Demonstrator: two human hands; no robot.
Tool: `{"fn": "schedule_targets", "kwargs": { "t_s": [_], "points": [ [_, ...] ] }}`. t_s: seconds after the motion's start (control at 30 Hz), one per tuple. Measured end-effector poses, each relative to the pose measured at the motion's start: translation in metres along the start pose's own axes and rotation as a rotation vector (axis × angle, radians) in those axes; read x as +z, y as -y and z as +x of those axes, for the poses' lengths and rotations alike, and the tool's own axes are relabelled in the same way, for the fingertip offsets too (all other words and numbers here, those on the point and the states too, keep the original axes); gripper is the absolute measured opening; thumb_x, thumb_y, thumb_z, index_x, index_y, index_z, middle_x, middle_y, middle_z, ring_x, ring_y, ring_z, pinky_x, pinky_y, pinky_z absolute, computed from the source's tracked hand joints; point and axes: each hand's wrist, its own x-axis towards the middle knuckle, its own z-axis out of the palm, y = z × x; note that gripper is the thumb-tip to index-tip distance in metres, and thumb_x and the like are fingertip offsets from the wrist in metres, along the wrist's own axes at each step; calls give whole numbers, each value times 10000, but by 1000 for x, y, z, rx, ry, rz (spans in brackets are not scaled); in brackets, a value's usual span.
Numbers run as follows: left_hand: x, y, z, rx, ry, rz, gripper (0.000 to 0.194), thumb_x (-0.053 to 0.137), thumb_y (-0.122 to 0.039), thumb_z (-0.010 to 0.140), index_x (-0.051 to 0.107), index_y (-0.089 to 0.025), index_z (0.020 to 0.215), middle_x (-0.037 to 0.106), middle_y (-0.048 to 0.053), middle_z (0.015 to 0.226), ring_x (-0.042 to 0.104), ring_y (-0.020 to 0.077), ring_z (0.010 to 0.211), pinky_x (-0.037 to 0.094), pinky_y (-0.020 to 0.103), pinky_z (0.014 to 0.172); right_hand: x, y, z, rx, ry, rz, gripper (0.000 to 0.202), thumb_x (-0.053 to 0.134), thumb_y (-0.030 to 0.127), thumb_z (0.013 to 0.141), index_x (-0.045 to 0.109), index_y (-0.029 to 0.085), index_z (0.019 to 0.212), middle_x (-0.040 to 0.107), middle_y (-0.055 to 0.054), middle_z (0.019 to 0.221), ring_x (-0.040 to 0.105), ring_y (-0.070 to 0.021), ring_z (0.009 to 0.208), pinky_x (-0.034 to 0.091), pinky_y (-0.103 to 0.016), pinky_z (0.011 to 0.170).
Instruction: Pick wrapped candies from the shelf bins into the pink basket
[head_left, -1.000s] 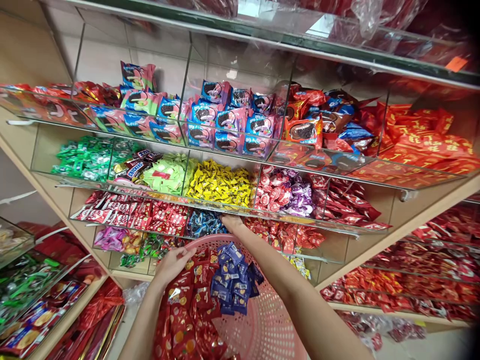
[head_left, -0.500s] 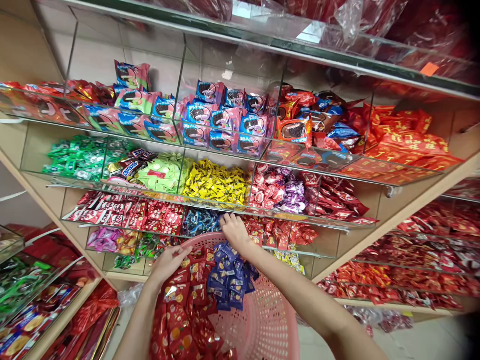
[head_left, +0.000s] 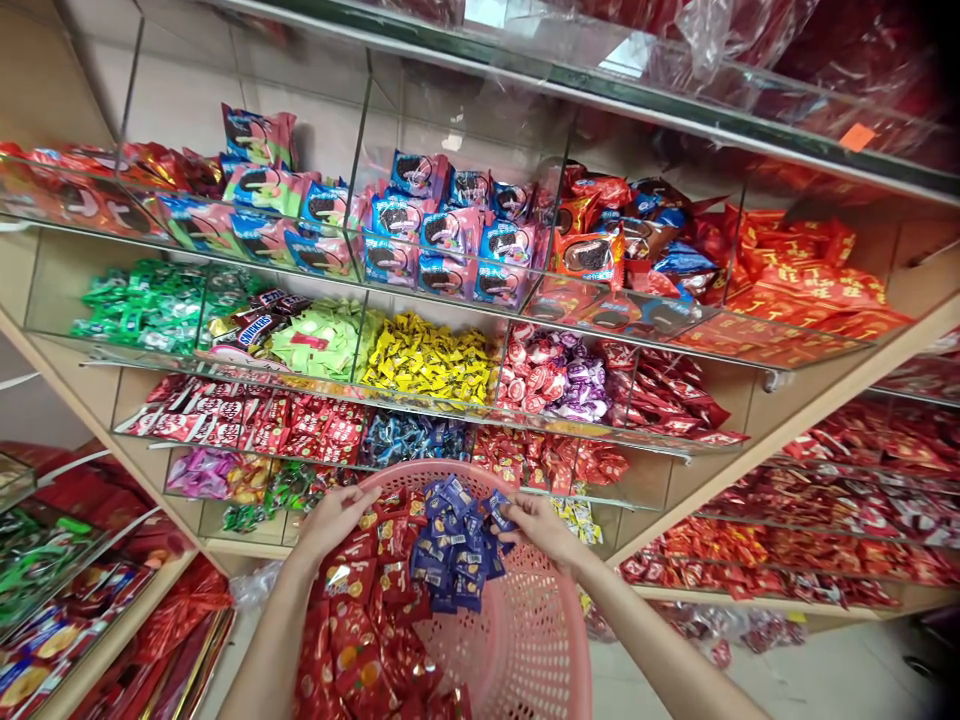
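Note:
A pink perforated plastic basket [head_left: 540,630] is held in front of the shelves, tilted toward me. My left hand [head_left: 336,522] is closed on its rim at the upper left. Red candy packets [head_left: 360,640] fill the basket's left side, and a heap of dark blue candy packets [head_left: 454,555] lies beside them near the far rim. Between the fingertips of my right hand [head_left: 540,525] is one dark blue candy packet [head_left: 498,508], pinched over the right part of that heap. The undersides of my left fingers are hidden.
Glass-fronted wooden shelves rise ahead, with yellow candies [head_left: 427,362], blue-wrapped candies [head_left: 416,438] and cookie packs [head_left: 450,230] in divided compartments. The wooden side panel [head_left: 780,430] slopes at right. More candy shelves [head_left: 810,500] stand beyond it; another rack [head_left: 67,620] is at left.
My right hand has moved right and down from the shelf in front of the blue-wrapped candies to the basket, where it pinches a dark blue packet. My left hand stays on the rim.

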Motion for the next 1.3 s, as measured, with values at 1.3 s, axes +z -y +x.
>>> {"fn": "schedule_targets", "kwargs": {
  "t_s": [1.3],
  "points": [
    [2, 4, 0, -2, -24, -72, 429, 489, -607, 614, 542, -183, 581, 540, -22, 559, 486, 146, 580, 297, 224, 553, 29, 30, 14, -182, -314, -1516, 264, 242, 270, 912, 474, 165, 983, 621, -111, 823, 620, -194, 724, 409, -259, 588]
  ]
}}
